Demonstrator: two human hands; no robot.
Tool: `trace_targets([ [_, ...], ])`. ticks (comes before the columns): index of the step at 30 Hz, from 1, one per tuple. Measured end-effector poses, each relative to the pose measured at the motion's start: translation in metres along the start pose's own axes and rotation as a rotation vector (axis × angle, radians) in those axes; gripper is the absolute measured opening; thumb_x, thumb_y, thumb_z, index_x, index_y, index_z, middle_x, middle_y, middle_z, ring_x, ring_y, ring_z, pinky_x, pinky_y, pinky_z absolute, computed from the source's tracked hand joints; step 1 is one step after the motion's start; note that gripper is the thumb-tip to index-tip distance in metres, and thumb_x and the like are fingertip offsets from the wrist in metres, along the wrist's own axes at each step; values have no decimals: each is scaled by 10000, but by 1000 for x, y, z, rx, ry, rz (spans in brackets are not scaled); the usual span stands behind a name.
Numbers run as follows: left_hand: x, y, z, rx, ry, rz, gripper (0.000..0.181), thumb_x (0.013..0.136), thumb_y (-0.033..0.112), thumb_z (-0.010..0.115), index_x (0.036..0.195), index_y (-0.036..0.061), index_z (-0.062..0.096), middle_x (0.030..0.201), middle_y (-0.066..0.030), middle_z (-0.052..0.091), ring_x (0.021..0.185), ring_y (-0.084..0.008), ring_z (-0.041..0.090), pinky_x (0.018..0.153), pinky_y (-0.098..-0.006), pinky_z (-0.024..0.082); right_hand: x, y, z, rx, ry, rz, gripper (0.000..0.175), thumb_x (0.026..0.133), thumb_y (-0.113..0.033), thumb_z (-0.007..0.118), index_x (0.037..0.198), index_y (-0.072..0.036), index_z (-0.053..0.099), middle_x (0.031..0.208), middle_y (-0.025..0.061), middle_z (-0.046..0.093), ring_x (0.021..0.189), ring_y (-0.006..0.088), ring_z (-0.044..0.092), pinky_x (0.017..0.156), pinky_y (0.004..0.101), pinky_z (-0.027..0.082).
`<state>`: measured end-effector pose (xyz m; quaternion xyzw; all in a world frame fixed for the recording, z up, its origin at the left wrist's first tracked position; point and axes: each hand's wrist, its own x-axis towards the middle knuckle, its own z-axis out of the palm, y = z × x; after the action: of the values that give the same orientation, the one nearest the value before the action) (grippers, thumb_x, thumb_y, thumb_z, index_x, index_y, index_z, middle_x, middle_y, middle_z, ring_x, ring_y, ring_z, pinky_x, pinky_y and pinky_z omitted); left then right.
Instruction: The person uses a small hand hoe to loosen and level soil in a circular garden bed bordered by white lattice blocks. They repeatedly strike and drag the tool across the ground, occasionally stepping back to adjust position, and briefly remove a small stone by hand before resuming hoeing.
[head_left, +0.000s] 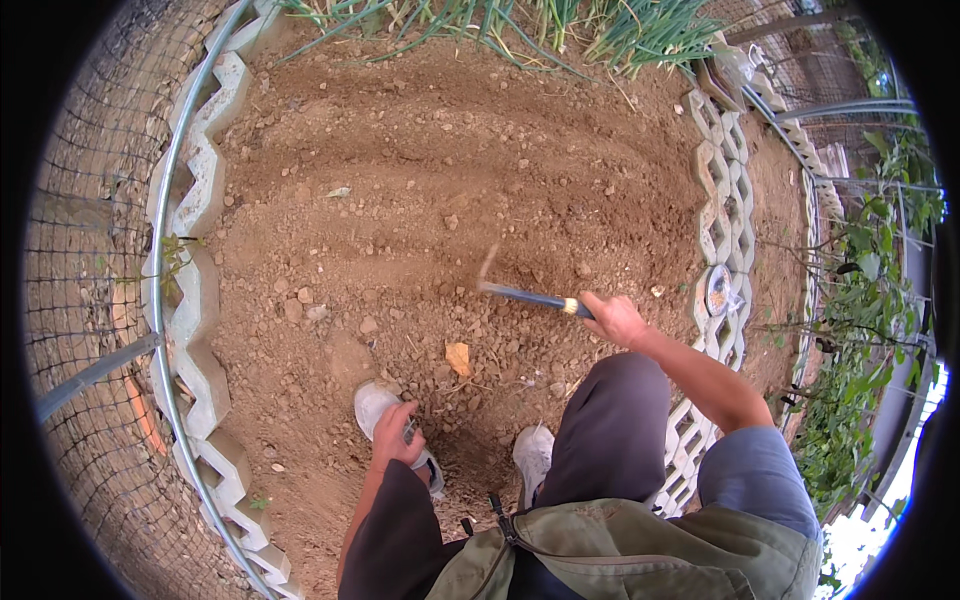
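My right hand (616, 321) grips a short hand hoe (525, 295) with a dark handle and a pale yellow band near my fingers. Its thin blade, blurred, angles up at the far end, over loose brown soil (450, 187). I cannot tell if the blade touches the ground. By my left knee, my left hand (396, 436) hangs with curled fingers apart, in front of my left white shoe (371, 405). No tool shows in it. A dry yellow-brown leaf (457, 358) lies on the soil between the hands.
Zigzag concrete edging blocks (196, 322) and a metal pipe (156, 255) with netting (82, 285) border the left. Hollow blocks (712, 202) line the right, bearing a small dish (718, 291). Green onion plants (555, 30) grow at the far end. Leafy vines (862, 300) stand far right.
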<state>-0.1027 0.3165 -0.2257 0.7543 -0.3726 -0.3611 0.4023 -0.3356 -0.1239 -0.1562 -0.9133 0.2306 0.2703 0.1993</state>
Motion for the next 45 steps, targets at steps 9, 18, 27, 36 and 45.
trace_targets([
  [9, 7, 4, 3, 11, -13, 35, 578, 677, 7, 671, 1251, 45, 615, 976, -140, 625, 797, -312, 591, 741, -381, 513, 102, -66, 5, 70, -147, 106, 205, 998, -198, 628, 1120, -74, 518, 752, 128, 636, 619, 235, 634, 498, 372, 550],
  [18, 9, 8, -3, 51, -68, 3, 553, 686, 15, 675, 1236, 38, 625, 984, -146, 623, 805, -328, 604, 734, -388, 522, -49, 94, 52, -204, 13, 313, 355, 899, -306, 726, 1118, -124, 514, 838, 112, 700, 747, 318, 725, 648, 488, 572],
  [27, 10, 4, 0, 91, -75, 19, 548, 685, 14, 663, 1231, 42, 628, 962, -127, 621, 796, -304, 587, 735, -384, 507, 43, 4, 13, -31, 42, -97, 154, 1011, -241, 612, 1048, -130, 512, 755, 79, 631, 532, 188, 580, 408, 347, 461],
  [36, 7, -2, 4, 110, -72, 2, 525, 695, 8, 673, 1217, 50, 622, 949, -128, 620, 782, -296, 579, 715, -388, 502, 56, 1, -7, 6, -242, 225, 145, 1031, -192, 580, 1146, -105, 566, 753, 76, 566, 557, 123, 516, 399, 259, 435],
  [45, 11, -7, 7, 111, -100, 42, 533, 660, 17, 666, 1190, 50, 622, 935, -147, 624, 799, -332, 593, 714, -402, 506, -112, 176, 57, -181, 89, 522, 325, 908, -319, 695, 1193, -212, 579, 771, 133, 708, 725, 349, 723, 660, 476, 585],
])
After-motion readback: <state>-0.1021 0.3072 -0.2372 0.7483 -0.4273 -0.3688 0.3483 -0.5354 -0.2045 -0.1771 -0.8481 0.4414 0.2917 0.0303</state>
